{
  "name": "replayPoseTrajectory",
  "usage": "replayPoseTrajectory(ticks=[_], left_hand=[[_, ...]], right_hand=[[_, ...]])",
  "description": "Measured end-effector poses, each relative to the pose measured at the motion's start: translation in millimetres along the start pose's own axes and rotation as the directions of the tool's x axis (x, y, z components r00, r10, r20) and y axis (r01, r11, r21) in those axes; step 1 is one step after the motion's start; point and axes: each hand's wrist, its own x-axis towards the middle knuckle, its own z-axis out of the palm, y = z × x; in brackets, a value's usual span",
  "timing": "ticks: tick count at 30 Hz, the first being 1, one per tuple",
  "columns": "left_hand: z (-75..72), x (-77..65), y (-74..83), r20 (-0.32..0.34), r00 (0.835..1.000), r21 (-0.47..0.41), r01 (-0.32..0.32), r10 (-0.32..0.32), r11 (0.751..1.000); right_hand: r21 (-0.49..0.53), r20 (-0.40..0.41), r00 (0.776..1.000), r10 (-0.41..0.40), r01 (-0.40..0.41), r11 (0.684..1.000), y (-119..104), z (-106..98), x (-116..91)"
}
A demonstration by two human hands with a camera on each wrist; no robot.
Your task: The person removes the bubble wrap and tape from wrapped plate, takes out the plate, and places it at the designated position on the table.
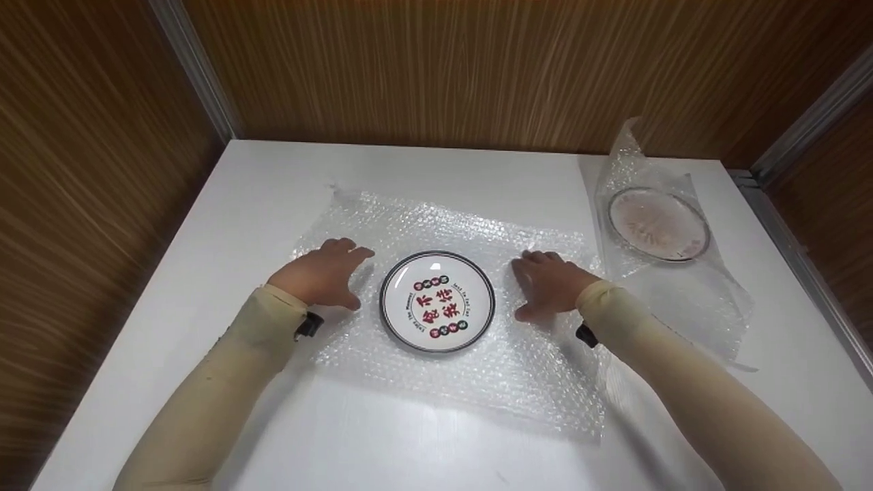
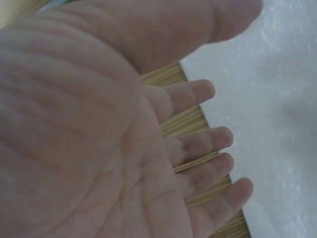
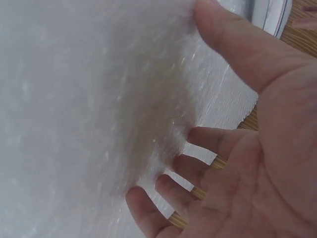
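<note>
A round white plate with a dark rim and red and black printed characters lies face up on a flat sheet of bubble wrap. To its left is my left hand, apart from the plate, fingers spread; the left wrist view shows its bare palm. My right hand is over the sheet on the plate's other side, thumb apart from the fingers. In the right wrist view its fingertips are at the bubble wrap, and whether they press it I cannot tell. Neither hand holds anything.
At the right of the white table, another plate lies in or under a second piece of bubble wrap, one corner of which stands up. Wood-grain panels rise behind and at both sides.
</note>
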Motion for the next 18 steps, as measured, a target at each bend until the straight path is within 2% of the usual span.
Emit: replayPoseTrajectory(ticks=[8, 18], left_hand=[[7.2, 17.8, -12.2, 0.057, 0.995, -0.074, 0.092, -0.088, 0.993], [11.0, 23.7, -15.3, 0.049, 0.995, -0.025, 0.093, -0.091, 0.995]], right_hand=[[-0.036, 0.027, 1.0, 0.001, 0.0, 0.999, -6, -5, 4], [-0.091, 0.019, 0.998, -0.061, 0.062, 0.994, -2, -3, 5]])
